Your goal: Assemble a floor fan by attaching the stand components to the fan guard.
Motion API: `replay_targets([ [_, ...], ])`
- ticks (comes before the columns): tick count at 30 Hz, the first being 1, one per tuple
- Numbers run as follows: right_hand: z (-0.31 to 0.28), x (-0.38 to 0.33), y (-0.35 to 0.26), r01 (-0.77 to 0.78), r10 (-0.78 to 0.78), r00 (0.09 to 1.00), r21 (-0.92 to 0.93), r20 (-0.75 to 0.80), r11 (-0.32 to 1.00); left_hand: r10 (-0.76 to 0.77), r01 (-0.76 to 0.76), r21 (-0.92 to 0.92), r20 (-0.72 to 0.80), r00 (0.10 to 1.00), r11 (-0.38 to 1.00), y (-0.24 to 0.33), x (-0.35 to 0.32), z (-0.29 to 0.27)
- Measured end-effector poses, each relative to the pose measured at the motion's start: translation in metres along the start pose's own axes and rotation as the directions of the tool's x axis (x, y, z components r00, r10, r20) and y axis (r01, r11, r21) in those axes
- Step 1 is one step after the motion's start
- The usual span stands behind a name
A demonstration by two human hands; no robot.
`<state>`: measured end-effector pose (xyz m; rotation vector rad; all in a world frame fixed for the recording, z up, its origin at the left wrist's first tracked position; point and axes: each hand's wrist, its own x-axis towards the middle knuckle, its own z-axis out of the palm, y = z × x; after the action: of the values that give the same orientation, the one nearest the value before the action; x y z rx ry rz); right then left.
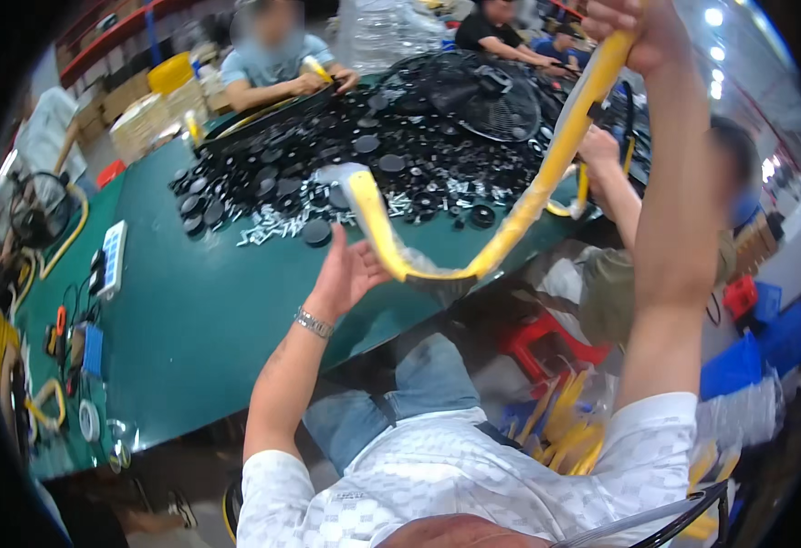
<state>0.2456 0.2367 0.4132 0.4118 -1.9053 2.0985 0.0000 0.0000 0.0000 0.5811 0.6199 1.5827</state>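
A long yellow bent tube [533, 205], loosely wrapped in clear plastic, hangs in front of me in a wide U shape. My right hand [647, 41] is raised at the upper right and closed around the tube's upper end. Near the lower left bend, my left hand [347, 272] has its thumb up and its fingers apart. Its fingertips are at the tube's edge; whether they touch it I cannot tell. Behind the tube's short end lies a heap of black round parts [263, 173] with silver screws [277, 224] along its near side.
A green table [209, 338] carries the heap, a white power strip [113, 260] and a tape roll [89, 420]. A red stool [546, 342] and several yellow tubes [569, 425] are below right. Co-workers sit across and at the right; one hand [598, 146] is near my tube.
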Motion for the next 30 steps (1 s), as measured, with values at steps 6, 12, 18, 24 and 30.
replay_targets([
  [6, 0.008, -0.004, 0.155, 0.273, -0.205, 0.928, 0.191, -0.313, 0.943, 0.339, -0.382, -0.409, -0.176, 0.924, 0.829, 0.034, -0.102, 0.003],
  [12, 0.023, -0.034, 0.286, 0.581, -0.294, 0.791, 0.507, -0.536, 0.637, 0.487, -0.574, -0.057, -0.466, 0.739, 0.817, 0.056, -0.234, -0.020],
  [18, 0.028, -0.077, 0.378, 0.361, -0.107, 0.825, 0.371, -0.555, 0.856, 0.633, -0.321, 0.545, -0.685, 0.361, 0.774, 0.102, -0.308, -0.020],
  [24, -0.002, -0.123, 0.395, 0.094, 0.070, 0.935, 0.433, -0.348, 0.896, 0.711, -0.376, 0.607, -0.636, 0.298, 0.700, 0.094, -0.314, -0.074],
  [30, 0.002, -0.108, 0.388, -0.278, 0.072, 0.833, -0.303, -0.549, 0.912, 0.842, -0.089, 0.843, -0.512, 0.171, 0.530, 0.050, -0.269, -0.093],
])
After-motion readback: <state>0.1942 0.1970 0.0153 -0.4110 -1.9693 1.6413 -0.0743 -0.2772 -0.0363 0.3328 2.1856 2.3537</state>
